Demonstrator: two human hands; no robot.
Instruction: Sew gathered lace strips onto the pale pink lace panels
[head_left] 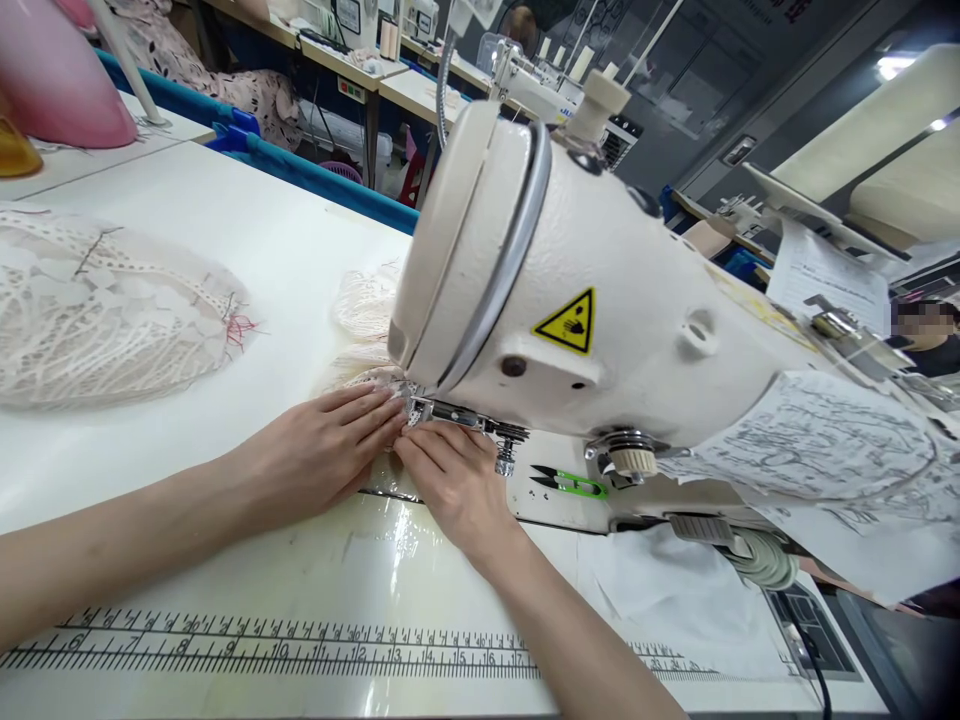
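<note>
Where 2 sets of fingers [361,414] converge, pale lace [364,357] lies partly underneath, extending beyond.

Pink obj [64,75] top L | patt. fabric [262,105] bhd | printed sheet [829,278] R | person [930,348] far R

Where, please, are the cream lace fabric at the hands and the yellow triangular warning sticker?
Cream lace fabric [367,312]: head view, on its exposed upper part.
Yellow triangular warning sticker [568,322]: head view, on its centre.
</note>
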